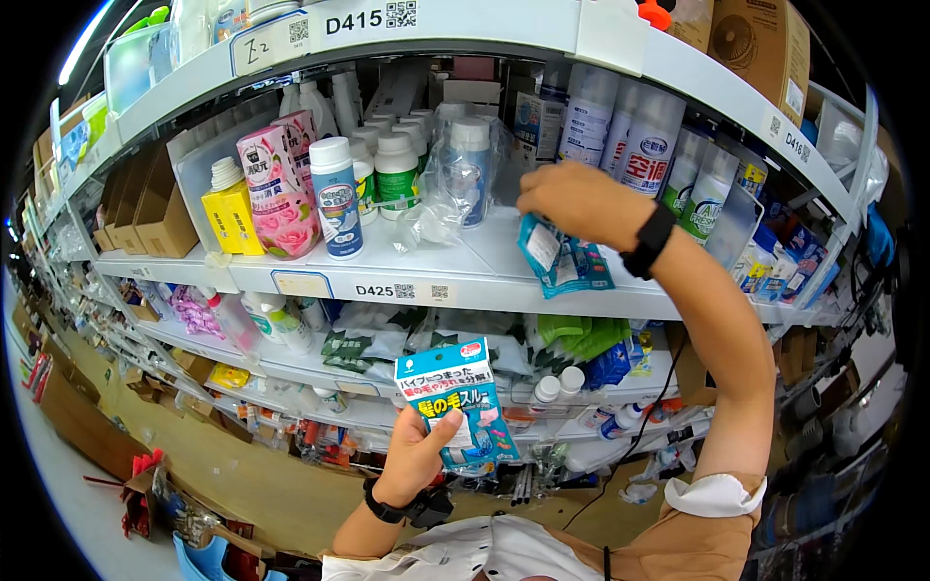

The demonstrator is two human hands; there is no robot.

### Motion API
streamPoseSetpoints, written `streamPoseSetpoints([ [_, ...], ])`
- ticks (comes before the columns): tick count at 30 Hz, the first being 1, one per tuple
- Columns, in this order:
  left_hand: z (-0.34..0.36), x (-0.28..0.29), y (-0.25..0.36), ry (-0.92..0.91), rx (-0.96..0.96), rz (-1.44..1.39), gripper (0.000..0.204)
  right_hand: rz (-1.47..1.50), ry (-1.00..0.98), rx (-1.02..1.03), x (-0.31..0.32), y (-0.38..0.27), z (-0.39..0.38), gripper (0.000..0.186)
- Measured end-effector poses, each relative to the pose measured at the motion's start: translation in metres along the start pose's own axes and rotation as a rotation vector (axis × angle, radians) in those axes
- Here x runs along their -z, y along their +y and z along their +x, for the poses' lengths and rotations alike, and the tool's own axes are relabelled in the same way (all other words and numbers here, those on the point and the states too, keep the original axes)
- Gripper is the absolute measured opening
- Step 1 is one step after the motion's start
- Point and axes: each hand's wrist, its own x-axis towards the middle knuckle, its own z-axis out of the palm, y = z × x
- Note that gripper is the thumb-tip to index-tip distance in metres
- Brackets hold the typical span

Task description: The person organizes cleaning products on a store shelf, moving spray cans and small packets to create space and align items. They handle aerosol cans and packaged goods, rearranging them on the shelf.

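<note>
My left hand (411, 457) grips a flat teal-and-white hanging packet (492, 431), thumb across its front, held upright below the middle shelf. Above the shelf's front edge, my right hand (586, 201) is closed on the top of a second teal packet (581, 275), which hangs tilted over the lip. That hand's fingertips are partly hidden behind its back. Left of it, a blue-and-white bottle (469, 179) in crumpled clear plastic stands on the middle shelf (489, 250). Tall spray cans (651, 145) stand just behind my right hand.
To the left on the same shelf are a pink pouch (273, 198), a yellow box (232, 221) and several green-and-white bottles (395, 179). A lower shelf holds green cloths (586, 337). The upper shelf's edge (465, 29) overhangs; a black cable (635, 441) hangs at the right.
</note>
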Motion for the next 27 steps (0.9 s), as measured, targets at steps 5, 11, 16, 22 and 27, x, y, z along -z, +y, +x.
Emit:
streamPoseSetpoints([
  [5, -0.004, 0.004, 0.007, 0.028, 0.012, 0.022, 0.035, 0.033, 0.053, 0.032, -0.032, -0.017, 0.012, 0.033],
  [11, -0.001, -0.001, 0.007, 0.020, 0.025, 0.041, 0.040, 0.098, 0.343, 0.018, -0.055, -0.013, -0.003, 0.038],
  [16, 0.004, -0.014, 0.024, -0.007, -0.003, -0.087, 0.049, 0.383, 0.310, -0.408, 0.009, -0.067, -0.066, 0.035],
  [22, 0.041, -0.055, 0.021, -0.186, -0.056, 0.031, 0.048, 1.127, 0.299, -0.444, -0.009, -0.185, -0.133, 0.073],
  [27, 0.059, -0.069, 0.018, -0.128, -0.519, 0.386, 0.062, 1.037, 0.540, -0.624, 0.013, -0.136, -0.121, 0.048],
])
